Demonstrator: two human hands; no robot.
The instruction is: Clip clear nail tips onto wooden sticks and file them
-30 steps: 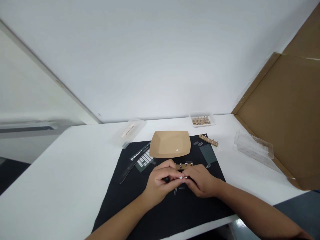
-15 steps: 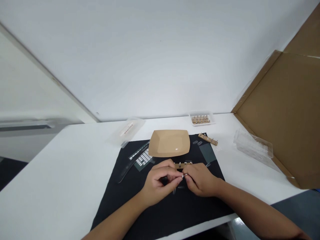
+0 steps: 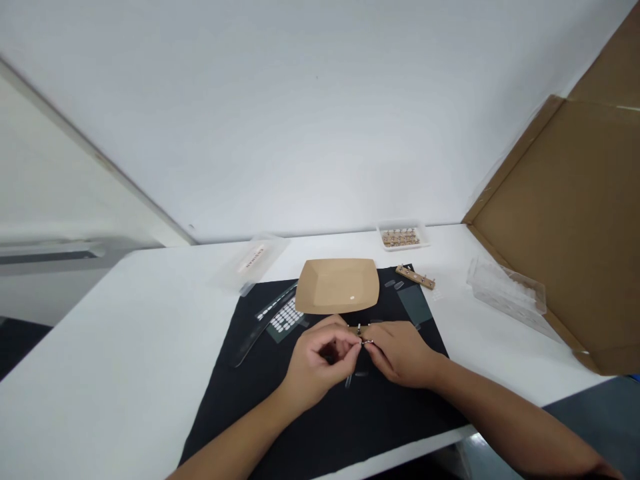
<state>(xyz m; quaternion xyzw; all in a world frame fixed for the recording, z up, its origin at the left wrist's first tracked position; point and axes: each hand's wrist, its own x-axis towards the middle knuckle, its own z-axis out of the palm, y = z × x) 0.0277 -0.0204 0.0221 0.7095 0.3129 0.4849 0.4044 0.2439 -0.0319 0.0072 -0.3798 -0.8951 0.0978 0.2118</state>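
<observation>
Over the black cloth (image 3: pixel 320 427), my left hand (image 3: pixel 323 357) is closed in a pinch, thumb against forefinger. Whatever lies between those fingertips is too small to make out. Close beside it, my right hand (image 3: pixel 403 353) grips a small shiny metal pin (image 3: pixel 368 342) by thumb and forefinger, its end reaching to the left fingertips. Just behind both hands is a wooden strip with upright metal pins (image 3: pixel 359 330), partly covered by the right hand. Clear nail tips (image 3: pixel 349 381) lie on the cloth below the fingers.
A brown paper tray (image 3: pixel 337 283) sits behind the hands. Left of it are a sheet of white oval stickers (image 3: pixel 287 315) and a dark curved strip (image 3: pixel 255 340). Another pinned wooden strip (image 3: pixel 416 277), a small plastic box (image 3: pixel 403 237) and a clear box (image 3: pixel 507 290) are right.
Both hands have shifted slightly up and left, still together. The metal pin now shows more between the fingertips, and the small white bit seen at the left fingertips is less visible.
</observation>
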